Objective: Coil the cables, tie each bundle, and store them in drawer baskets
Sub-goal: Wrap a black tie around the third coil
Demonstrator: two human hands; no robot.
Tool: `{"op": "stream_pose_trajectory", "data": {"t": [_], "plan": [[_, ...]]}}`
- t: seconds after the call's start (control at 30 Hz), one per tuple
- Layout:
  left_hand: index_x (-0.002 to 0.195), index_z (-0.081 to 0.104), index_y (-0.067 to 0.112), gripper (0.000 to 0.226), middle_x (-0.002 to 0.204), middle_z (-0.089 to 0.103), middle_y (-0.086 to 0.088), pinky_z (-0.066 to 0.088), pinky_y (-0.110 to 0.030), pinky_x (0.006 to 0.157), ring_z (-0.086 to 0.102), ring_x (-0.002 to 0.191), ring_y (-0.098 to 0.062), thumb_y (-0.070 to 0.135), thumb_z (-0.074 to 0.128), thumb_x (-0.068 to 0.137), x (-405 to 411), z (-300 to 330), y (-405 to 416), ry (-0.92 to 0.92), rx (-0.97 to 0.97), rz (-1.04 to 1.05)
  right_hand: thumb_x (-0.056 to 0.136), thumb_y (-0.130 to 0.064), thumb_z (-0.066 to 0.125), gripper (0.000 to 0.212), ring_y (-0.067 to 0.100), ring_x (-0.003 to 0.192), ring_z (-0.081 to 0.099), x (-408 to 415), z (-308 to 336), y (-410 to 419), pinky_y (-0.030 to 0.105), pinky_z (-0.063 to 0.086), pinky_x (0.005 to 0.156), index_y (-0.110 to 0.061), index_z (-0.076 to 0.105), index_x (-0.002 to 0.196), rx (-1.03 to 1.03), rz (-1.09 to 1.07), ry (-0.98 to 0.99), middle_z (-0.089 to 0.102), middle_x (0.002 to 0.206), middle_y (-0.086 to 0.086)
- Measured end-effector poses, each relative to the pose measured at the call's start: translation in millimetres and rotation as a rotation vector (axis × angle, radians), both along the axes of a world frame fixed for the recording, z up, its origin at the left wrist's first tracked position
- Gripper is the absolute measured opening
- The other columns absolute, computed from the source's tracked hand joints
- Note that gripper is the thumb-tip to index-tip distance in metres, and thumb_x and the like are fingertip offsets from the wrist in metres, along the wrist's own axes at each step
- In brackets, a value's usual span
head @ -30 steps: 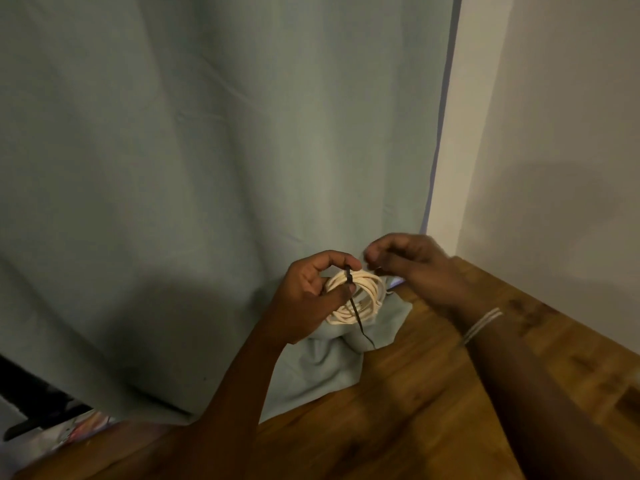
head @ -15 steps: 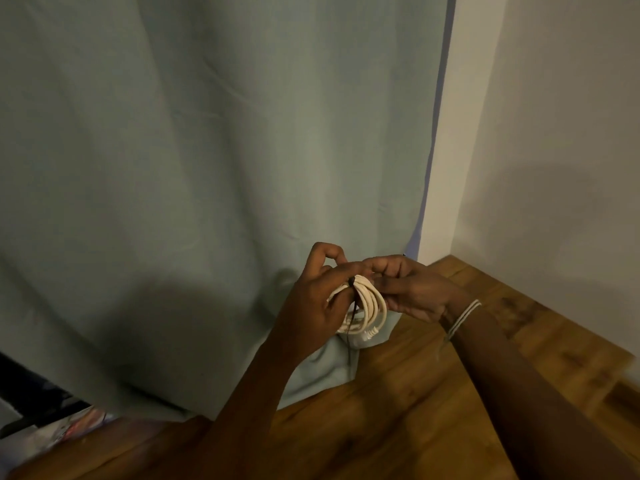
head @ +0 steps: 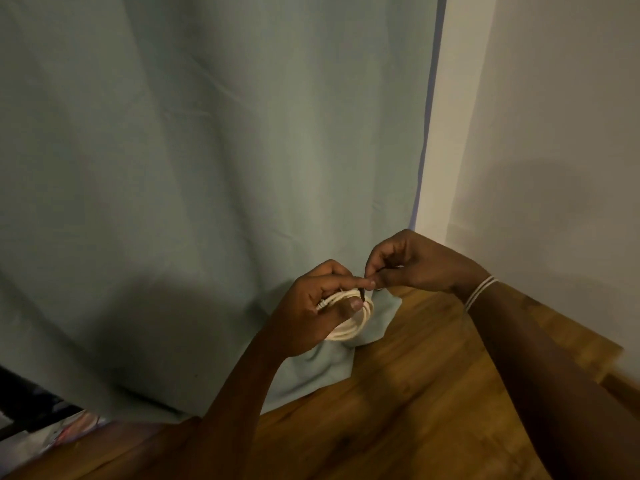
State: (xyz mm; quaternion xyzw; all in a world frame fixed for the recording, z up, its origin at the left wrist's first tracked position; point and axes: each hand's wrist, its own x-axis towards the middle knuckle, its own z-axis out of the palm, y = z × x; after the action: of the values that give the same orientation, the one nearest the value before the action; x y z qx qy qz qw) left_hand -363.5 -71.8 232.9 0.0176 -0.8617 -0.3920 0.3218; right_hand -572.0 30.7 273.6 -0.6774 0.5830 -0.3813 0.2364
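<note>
Against the pale blue-green hanging curtain (head: 207, 168), above the brown wooden counter (head: 398, 410), the left hand (head: 311, 313) grips the cream coiled cable bundle (head: 349, 320). Since a moment ago the right hand (head: 408, 265) has lifted, its grip pinching the thin dark tie (head: 362, 293), apparently cinching it; storing remains.

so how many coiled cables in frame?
1. A cream coiled cable gripped in the left hand, above the wooden floor near the curtain; the right hand pinches a dark tie at its top. Others may lie out of view.
</note>
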Motion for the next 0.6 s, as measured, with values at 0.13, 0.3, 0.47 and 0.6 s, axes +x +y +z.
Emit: {"op": "stream_pose_trajectory", "data": {"t": [0.13, 0.3, 0.47, 0.6], "plan": [[0.108, 0.073, 0.009, 0.023, 0.093, 0.068, 0.003, 0.054, -0.019, 0.071, 0.069, 0.084, -0.014, 0.015, 0.075, 0.085, -2.3, -8.3, -5.8, 0.006, -0.014, 0.058, 0.084, -0.017, 0.078, 0.008, 0.02, 0.072, 0.07, 7.0, 17.1, -0.7, 0.042, 0.062, 0.074, -0.013, 0.077, 0.091, 0.048, -0.059, 0.257, 0.075, 0.082, -0.003], [0.12, 0.063, 0.016, 0.036, 0.089, 0.066, 0.006, 0.053, -0.016, 0.067, 0.067, 0.078, -0.013, 0.023, 0.074, 0.086, -4.4, -14.0, -8.6, -0.088, 0.057, 0.163, 0.087, -0.024, 0.074, 0.01, 0.006, 0.073, 0.066, 33.5, 28.1, 3.0, 0.027, 0.06, 0.074, -0.019, 0.077, 0.095, -0.064, -0.194, 0.569, 0.072, 0.087, -0.009], [0.11, 0.067, 0.013, 0.026, 0.093, 0.072, 0.002, 0.054, -0.017, 0.074, 0.069, 0.088, -0.012, 0.03, 0.062, 0.091, -5.4, -13.4, -12.8, -0.017, 0.042, 0.21, 0.087, -0.022, 0.073, 0.008, 0.007, 0.07, 0.063, 55.5, 13.0, 7.8, 0.024, 0.057, 0.066, -0.02, 0.077, 0.095, -0.223, -0.296, 0.464, 0.071, 0.086, -0.007], [0.112, 0.068, 0.017, 0.026, 0.089, 0.073, -0.008, 0.056, -0.036, 0.071, 0.069, 0.081, -0.026, 0.028, 0.061, 0.089, -0.9, -12.7, -19.1, 0.061, 0.435, 0.122, 0.088, -0.012, 0.071, 0.01, 0.002, 0.069, 0.06, 69.9, -17.4, 13.4, 0.011, 0.046, 0.058, -0.015, 0.078, 0.094, -0.339, -0.354, 0.297, 0.069, 0.08, -0.007]]}}
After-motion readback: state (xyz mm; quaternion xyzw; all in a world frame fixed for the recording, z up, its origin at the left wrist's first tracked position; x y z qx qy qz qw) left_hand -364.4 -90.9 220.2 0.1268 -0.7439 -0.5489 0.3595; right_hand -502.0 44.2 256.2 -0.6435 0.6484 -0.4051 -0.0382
